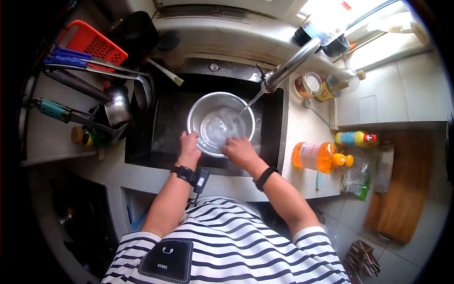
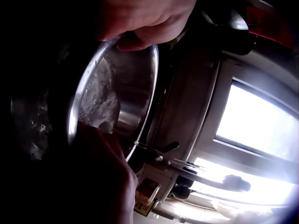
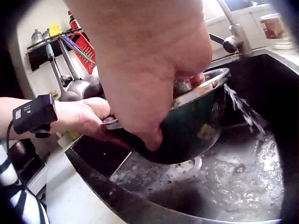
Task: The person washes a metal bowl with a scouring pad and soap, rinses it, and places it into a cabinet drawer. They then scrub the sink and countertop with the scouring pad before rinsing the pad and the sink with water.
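A round metal bowl (image 1: 200, 110) with water in it is held over the dark sink (image 1: 165, 123), tilted in the right wrist view. My left hand (image 1: 189, 146) grips its near-left rim. At the near-right rim my right hand (image 1: 242, 151) holds on, fingers over the inside and thumb against the dark outer wall (image 3: 196, 128). A stream from the tap (image 1: 295, 60) runs into the bowl in the head view. Water (image 3: 245, 109) falls past the rim into the sink in the right wrist view.
Right of the sink stand an orange pump bottle (image 1: 314, 157), a yellow bottle (image 1: 354, 138) and a lidded jar (image 1: 309, 85). A wooden board (image 1: 402, 189) is farther right. On the left are a red basket (image 1: 97, 45), blue-handled tongs (image 1: 71, 59) and ladles; a brush (image 1: 165, 72) lies at the back edge.
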A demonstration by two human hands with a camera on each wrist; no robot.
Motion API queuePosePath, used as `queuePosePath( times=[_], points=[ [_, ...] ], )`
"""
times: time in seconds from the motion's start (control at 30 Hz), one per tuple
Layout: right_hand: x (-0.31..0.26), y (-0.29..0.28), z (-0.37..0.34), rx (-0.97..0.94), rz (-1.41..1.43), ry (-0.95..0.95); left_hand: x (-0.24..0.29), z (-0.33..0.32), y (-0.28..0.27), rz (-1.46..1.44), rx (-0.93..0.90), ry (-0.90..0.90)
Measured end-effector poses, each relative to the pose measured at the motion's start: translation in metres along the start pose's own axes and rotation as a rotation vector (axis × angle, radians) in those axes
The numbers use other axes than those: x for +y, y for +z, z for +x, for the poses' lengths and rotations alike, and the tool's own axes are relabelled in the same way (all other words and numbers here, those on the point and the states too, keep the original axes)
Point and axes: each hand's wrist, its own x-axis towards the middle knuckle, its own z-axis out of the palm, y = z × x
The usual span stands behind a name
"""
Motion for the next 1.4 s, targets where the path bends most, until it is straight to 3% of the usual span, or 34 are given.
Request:
queuePosePath(
  times=[0.27,0.3,0.43,0.53,0.57,0.7,0.8,0.9,1.0,1.07,1.13,1.23,1.33,1.4],
  points=[
    [0.022,0.006,0.004,0.043,0.159,0.073,0.011,-0.017,0.038,0.209,-0.039,0.246],
    [0.024,0.003,0.003,-0.027,0.268,0.069,0.01,-0.02,0.039,0.224,-0.059,0.262],
    [0.009,-0.001,0.029,-0.187,1.025,0.373,0.008,-0.027,0.048,0.216,-0.113,0.409],
    [0.005,0.063,0.069,0.079,1.285,0.096,0.02,-0.042,0.06,0.196,-0.147,0.391],
    [0.005,0.069,0.073,0.07,1.24,0.095,0.023,-0.043,0.06,0.205,-0.153,0.399],
    [0.023,0.029,0.04,-0.098,0.48,0.18,0.035,-0.041,0.049,0.375,-0.221,0.455],
    [0.051,0.022,0.038,0.031,-0.156,0.116,0.038,-0.046,0.04,0.58,-0.298,0.472],
    [0.052,0.018,0.04,0.256,-0.293,0.113,0.041,-0.048,0.046,0.501,-0.276,0.478],
    [0.027,0.015,0.039,-0.018,0.12,0.25,0.04,-0.045,0.053,0.338,-0.198,0.486],
    [0.009,0.03,0.048,-0.105,0.46,0.24,0.037,-0.039,0.056,0.247,-0.153,0.463],
    [0.0,0.038,0.072,-0.133,1.015,0.063,0.029,-0.033,0.05,0.159,-0.104,0.401],
    [-0.034,0.017,0.053,0.277,0.977,-0.002,0.028,-0.015,0.022,0.079,-0.089,0.303],
    [-0.019,-0.002,0.027,0.067,0.31,-0.046,0.038,-0.007,0.01,-0.017,-0.069,0.211],
    [0.003,0.001,0.022,0.145,0.054,-0.026,0.039,-0.003,0.005,-0.048,-0.078,0.138]
  ],
)
